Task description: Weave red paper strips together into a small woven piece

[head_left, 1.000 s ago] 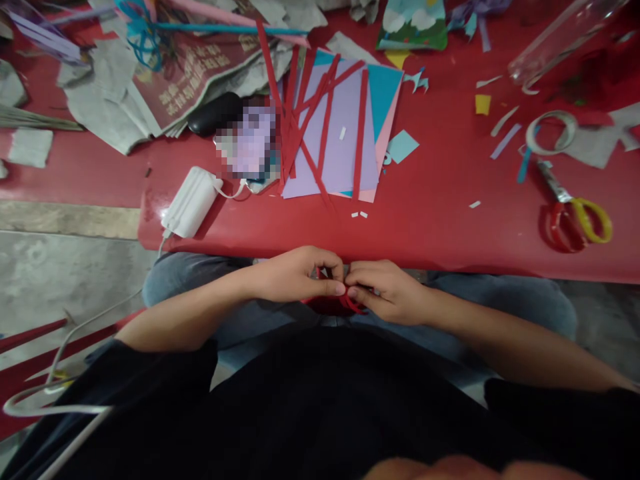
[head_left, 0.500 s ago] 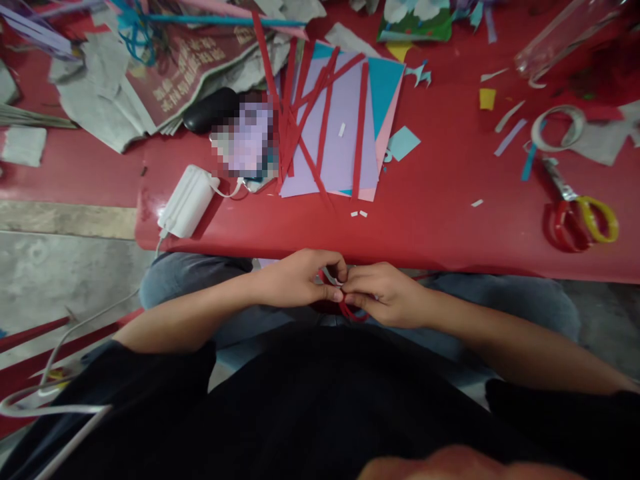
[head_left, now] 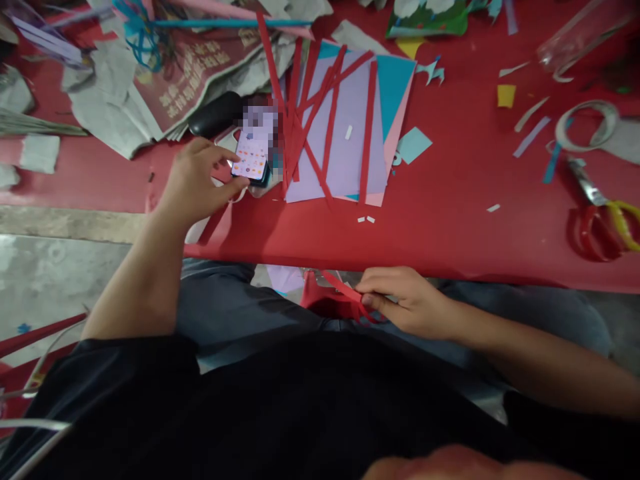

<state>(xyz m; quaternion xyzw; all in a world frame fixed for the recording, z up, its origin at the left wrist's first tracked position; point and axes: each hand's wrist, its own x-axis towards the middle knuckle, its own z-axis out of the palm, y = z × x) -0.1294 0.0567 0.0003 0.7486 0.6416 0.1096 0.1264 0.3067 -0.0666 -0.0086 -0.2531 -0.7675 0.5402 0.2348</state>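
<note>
- Since the frame half a second ago, the left hand has left the lap, where it met the other hand on the red paper, and gone up to the phone on the table; the right hand has stayed low at the table edge.
- The left hand now sits in the upper left of centre, fingers loosely curled and part open, thumb and forefinger tips at the phone's left edge. I cannot tell whether they press the lit screen or only touch the rim.
- The phone lies directly right of that hand, its long axis running up and down the frame and tilted a little, its lower end nearest the thumb. Its right edge lies against the stack of coloured paper sheets.
- The right hand, in the lower middle of the frame, pinches the red paper strip narrowly between thumb and fingers. The strip runs up and left from the fingertips towards a small red piece in the lap.
- The strip is far nearer the right hand; the left is well apart from it, across the red table edge.
- Loose red strips lie criss-crossed over the sheets, mostly lengthwise up the frame.
- Further out, scissors lie at the right edge, with a roll of tape above them.
- A dark case and crumpled newspaper fill the upper left.
</note>
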